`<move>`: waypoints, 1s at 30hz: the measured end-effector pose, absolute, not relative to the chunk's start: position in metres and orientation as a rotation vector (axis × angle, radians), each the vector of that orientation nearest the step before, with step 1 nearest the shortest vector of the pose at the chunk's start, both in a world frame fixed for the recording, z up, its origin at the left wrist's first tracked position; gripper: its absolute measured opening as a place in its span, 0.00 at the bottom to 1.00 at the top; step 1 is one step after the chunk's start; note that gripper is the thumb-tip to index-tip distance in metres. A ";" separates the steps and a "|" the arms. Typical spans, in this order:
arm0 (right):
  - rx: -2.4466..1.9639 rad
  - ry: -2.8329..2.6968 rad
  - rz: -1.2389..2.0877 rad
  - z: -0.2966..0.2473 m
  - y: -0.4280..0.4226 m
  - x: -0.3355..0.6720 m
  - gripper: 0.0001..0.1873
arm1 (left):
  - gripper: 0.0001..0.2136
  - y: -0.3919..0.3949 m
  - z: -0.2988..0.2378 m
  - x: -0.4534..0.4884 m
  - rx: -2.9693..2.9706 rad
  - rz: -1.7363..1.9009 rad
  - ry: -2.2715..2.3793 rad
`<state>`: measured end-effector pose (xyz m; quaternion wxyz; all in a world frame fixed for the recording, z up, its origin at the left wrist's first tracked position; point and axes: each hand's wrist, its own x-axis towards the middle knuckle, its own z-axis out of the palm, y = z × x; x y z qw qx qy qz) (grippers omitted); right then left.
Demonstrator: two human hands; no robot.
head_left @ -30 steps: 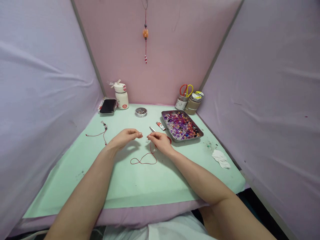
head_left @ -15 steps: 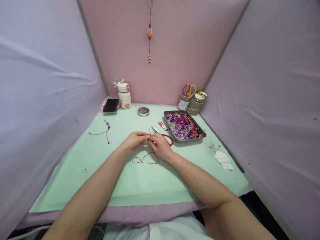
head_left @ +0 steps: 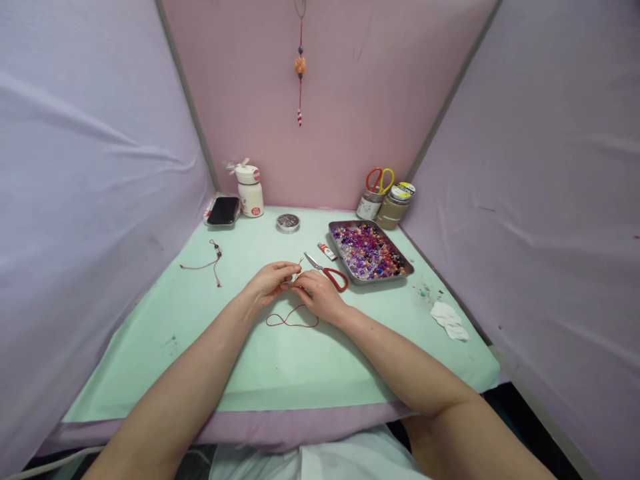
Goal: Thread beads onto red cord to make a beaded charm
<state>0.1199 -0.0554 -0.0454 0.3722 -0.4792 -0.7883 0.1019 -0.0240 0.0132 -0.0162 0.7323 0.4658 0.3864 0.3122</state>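
Observation:
My left hand (head_left: 273, 280) pinches a thin red cord (head_left: 293, 325), whose short ends stick up past the fingertips. Close against it, my right hand (head_left: 319, 293) has its fingers closed on the same cord a little lower. The rest of the cord lies in loose loops on the table below both hands. Just beyond my right hand lie red-handled scissors (head_left: 334, 278), blades pointing away to the left. Exactly how the cord runs between the fingertips is hidden.
A metal tray of beads (head_left: 410, 272) stands right of the scissors, near a small red-and-white tube (head_left: 327, 251). Behind are a round bead case (head_left: 288, 223), a bottle (head_left: 251, 193), a phone (head_left: 223, 211) and jars (head_left: 395, 207). A corded charm (head_left: 217, 251) lies left; tissue (head_left: 449, 321) lies right.
My right hand has shifted slightly down and left, uncovering more of the scissors. The fingertips have moved a little, and the cord ends now show more above my left fingers.

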 end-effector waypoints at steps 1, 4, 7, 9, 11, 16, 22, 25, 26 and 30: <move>-1.229 -2.017 0.264 -0.046 -0.055 0.120 0.08 | 0.16 0.013 -0.015 -0.024 1.015 0.702 0.843; -1.216 -2.005 0.281 -0.045 -0.056 0.120 0.08 | 0.17 0.012 -0.012 -0.023 1.001 0.751 0.837; -1.198 -1.965 0.308 -0.044 -0.058 0.119 0.08 | 0.17 0.011 -0.009 -0.024 1.046 0.818 0.850; -1.214 -1.890 0.288 -0.042 -0.060 0.118 0.08 | 0.17 0.012 -0.009 -0.024 1.109 0.880 0.873; -1.259 -1.761 0.224 -0.040 -0.062 0.117 0.08 | 0.16 0.011 -0.009 -0.024 1.208 0.940 0.923; -1.311 -1.441 0.249 -0.033 -0.061 0.117 0.05 | 0.11 0.002 -0.007 -0.020 1.595 1.035 0.961; -1.255 -1.286 0.417 -0.030 -0.058 0.119 0.05 | 0.10 -0.007 -0.006 -0.017 1.796 0.970 0.964; -1.258 -1.240 0.462 -0.031 -0.057 0.119 0.06 | 0.10 -0.007 -0.008 -0.017 1.833 0.939 0.955; -1.258 -1.230 0.473 -0.031 -0.056 0.119 0.06 | 0.11 -0.006 -0.009 -0.017 1.838 0.932 0.955; -1.259 -1.213 0.500 -0.031 -0.055 0.119 0.07 | 0.12 -0.005 -0.012 -0.017 1.829 0.911 0.968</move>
